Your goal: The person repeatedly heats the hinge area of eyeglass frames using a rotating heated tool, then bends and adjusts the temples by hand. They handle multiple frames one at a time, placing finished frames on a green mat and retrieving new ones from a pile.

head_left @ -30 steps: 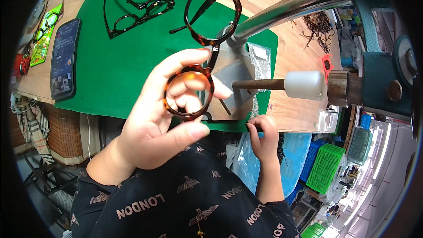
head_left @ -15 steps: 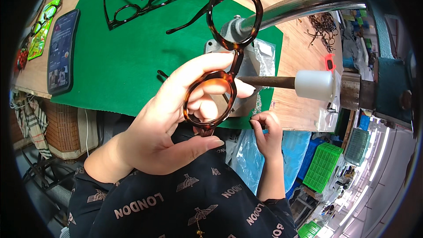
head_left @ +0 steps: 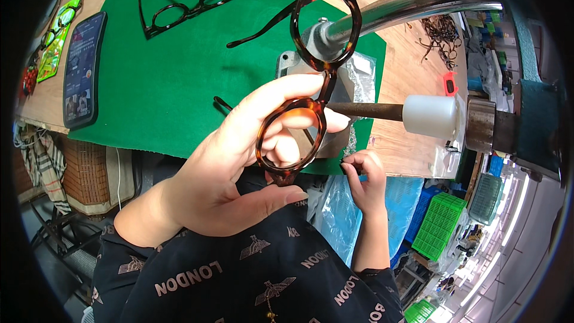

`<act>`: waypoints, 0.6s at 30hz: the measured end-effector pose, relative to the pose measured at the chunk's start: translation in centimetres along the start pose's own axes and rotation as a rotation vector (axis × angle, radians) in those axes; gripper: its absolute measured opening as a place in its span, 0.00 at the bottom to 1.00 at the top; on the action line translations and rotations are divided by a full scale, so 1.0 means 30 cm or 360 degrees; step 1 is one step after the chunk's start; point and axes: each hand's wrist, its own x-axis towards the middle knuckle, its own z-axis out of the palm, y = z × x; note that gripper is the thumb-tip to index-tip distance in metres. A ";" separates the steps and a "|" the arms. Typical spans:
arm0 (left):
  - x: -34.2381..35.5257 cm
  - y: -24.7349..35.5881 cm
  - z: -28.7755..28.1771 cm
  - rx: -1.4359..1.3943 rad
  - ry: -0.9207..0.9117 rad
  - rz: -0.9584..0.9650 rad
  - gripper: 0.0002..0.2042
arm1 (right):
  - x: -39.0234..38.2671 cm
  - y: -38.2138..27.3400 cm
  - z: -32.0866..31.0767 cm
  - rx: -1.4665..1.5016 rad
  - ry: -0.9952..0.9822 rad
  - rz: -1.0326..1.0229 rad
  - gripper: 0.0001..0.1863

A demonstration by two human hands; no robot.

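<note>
My left hand is closed on a tortoiseshell round-lens eyeglass frame, held up over the bench, one lens ring above the other, with temples pointing left. My right hand is curled at the bench's front edge, fingertips pinched; whatever they may hold is too small to tell. Behind the frame are a metal base with a curved chrome tube and a rusty rod carrying a white plastic cylinder. Crinkled clear plastic lies beside the base, partly hidden by my left hand and the frame.
On the green mat are dark eyeglass frames; left, a phone and glasses on a bright green packet. Right, a frame pile, a red object and a teal machine body. Green crates stand below.
My left hand and the eyeglass frame have shifted to the right, the lower ring slightly down. My right hand has moved slightly right and up, still curled.
</note>
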 end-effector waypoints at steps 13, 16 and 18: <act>-0.003 0.011 0.012 -0.0069 0.0048 -0.0090 0.44 | 0.014 -0.034 0.003 -0.0416 -0.0085 -0.0199 0.07; -0.008 0.009 0.007 -0.0127 0.0057 -0.0131 0.45 | 0.006 -0.027 -0.007 -0.0402 -0.0034 -0.0199 0.06; -0.007 0.008 0.012 -0.0202 0.0064 -0.0183 0.45 | 0.008 -0.049 -0.022 -0.0319 0.0053 -0.0160 0.06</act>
